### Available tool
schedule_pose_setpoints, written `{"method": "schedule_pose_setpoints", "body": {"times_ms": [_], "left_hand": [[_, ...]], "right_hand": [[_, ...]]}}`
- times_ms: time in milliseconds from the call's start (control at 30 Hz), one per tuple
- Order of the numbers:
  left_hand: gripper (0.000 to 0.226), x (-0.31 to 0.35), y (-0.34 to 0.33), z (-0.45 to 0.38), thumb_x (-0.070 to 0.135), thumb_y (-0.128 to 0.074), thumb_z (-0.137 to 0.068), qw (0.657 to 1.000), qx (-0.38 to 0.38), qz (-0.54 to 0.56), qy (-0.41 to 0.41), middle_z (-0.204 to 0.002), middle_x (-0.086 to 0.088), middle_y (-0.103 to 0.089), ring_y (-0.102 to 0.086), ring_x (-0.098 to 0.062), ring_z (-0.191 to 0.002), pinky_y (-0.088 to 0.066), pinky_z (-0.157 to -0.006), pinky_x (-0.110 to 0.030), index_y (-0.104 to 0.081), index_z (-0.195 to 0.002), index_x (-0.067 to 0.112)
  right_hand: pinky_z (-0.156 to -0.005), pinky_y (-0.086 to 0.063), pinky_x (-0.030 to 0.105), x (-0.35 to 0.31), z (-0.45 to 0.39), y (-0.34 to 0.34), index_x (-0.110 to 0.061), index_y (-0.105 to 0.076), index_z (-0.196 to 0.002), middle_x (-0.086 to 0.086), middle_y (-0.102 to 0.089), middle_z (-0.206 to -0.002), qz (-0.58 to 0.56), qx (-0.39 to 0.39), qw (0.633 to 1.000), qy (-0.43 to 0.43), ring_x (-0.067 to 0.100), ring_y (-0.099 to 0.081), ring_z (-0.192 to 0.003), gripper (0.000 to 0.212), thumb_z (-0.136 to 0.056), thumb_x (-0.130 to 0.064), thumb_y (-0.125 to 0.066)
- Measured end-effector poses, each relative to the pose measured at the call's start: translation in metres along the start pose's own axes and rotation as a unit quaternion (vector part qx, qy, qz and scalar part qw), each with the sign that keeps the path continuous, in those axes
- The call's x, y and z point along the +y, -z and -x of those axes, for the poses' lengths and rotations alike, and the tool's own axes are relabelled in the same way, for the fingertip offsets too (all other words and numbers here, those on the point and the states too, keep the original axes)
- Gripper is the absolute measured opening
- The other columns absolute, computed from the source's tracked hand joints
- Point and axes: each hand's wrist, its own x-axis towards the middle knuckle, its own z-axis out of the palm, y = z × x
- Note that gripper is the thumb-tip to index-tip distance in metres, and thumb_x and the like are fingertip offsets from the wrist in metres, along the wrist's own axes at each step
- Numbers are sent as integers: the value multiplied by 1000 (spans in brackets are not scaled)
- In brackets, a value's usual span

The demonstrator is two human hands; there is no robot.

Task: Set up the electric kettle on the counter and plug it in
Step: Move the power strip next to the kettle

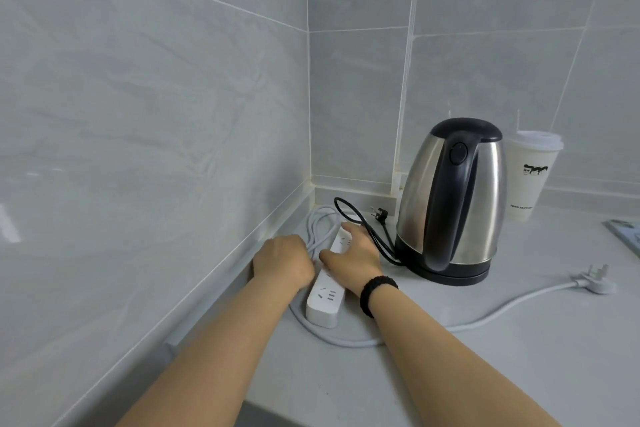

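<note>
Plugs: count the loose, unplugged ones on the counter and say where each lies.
2. The kettle's black plug lies by the back wall, left of the kettle. The power strip's white plug lies at the right, beyond the kettle's base. Others may be hidden under the hands.

A pale grey counter point(450, 374) runs into a tiled corner. The electric kettle point(450, 198), steel with a black handle and lid, stands upright on its black base point(453, 274). Left of the kettle lies a white power strip point(325, 298), its white cable point(346, 340) looping in front of the kettle and ending in a white plug point(595, 279) to the kettle's right. The kettle's black cord point(363, 222) and its unplugged black plug point(380, 211) lie behind the strip. A white lidded paper cup point(530, 177) stands just right of the kettle, slightly behind.
</note>
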Motion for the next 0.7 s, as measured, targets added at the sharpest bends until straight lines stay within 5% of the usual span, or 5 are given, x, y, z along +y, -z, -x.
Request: {"method": "schedule_pose_setpoints", "body": {"times_ms": [167,267,333,467,700], "left_hand": [[17,1,-14,15,24,-54,-93,982,135,-112,-64,-104,-8,-58,-56,-27,-97,-37,-66,-33,-63,-100,13],[3,-7,-14,29,10,-67,-80,948,298,-7,-114,-73,-9,-62,-59,-28,-68,-36,-52,-31,-66,-79,8],[15,-16,-12,39,6,-57,-82,900,403,106,-132,-78,-8,-66,-61,-27,-72,-48,-58,-34,-71,-90,6],[30,-22,-7,67,4,-42,-84,849,456,211,-163,-88,-4,-68,-62,-23,-81,-50,-72,-37,-71,-95,5],[22,-19,-9,88,4,-44,-85,804,480,201,-288,-84,-4,-65,-58,-20,-76,-42,-67,-36,-64,-89,10]], "right_hand": [[-88,-46,26,0,-4,-1,-22,-36,-142,1,-41,-142,10,-4,1000,-2,17,-51,-118,72,-77,-20,-67],[-85,-43,24,1,-5,-4,-19,-36,-142,3,-38,-143,30,4,1000,-5,19,-49,-119,70,-79,-22,-66],[-88,-46,28,1,-6,-6,-19,-35,-141,4,-36,-141,43,7,999,-9,21,-51,-117,68,-80,-25,-65],[-85,-49,31,1,-5,-6,-20,-36,-140,4,-37,-140,52,10,998,-15,22,-53,-111,66,-81,-28,-63],[-84,-46,30,-4,8,0,-16,-44,-133,4,-47,-134,82,24,996,4,21,-52,-101,44,-91,-28,-49]]}}
